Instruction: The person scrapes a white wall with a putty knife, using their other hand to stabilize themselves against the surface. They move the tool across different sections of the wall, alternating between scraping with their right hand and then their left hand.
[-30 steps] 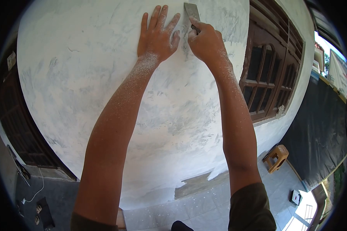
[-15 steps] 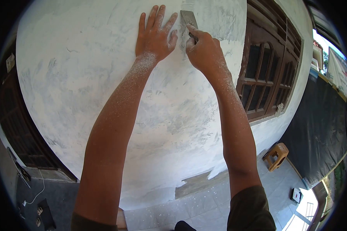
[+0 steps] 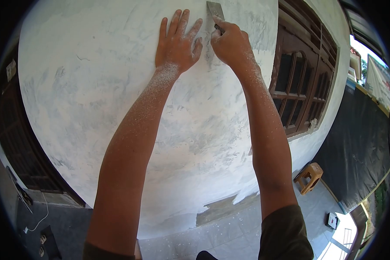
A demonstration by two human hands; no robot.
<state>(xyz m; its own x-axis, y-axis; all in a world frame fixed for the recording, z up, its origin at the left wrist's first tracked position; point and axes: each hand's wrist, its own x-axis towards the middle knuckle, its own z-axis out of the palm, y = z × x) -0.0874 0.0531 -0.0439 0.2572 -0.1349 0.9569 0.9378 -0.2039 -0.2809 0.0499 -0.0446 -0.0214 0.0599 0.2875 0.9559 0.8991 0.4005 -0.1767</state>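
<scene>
My right hand (image 3: 228, 41) grips a putty knife (image 3: 215, 9) by its handle, its flat metal blade pointing up along the wall near the top of the view. To its left, my left hand (image 3: 177, 45) lies with fingers spread against the white wall (image 3: 195, 117). The wall has patchy grey marks and smears all over. White dust and crumbs cover both wrists and forearms. Most of the knife's handle is hidden inside my fist.
A brown wooden window (image 3: 301, 82) is set in the wall at right, and a dark door (image 3: 26, 138) stands at left. On the floor are a brown plastic stool (image 3: 309, 177), a small box (image 3: 332, 220), a white cable (image 3: 41, 220) and sandals (image 3: 43, 239). A black sheet (image 3: 355, 143) hangs at right.
My right hand has moved the putty knife slightly upward on the wall. My left hand stays spread on the wall, appearing a little lower and further right as the view shifts.
</scene>
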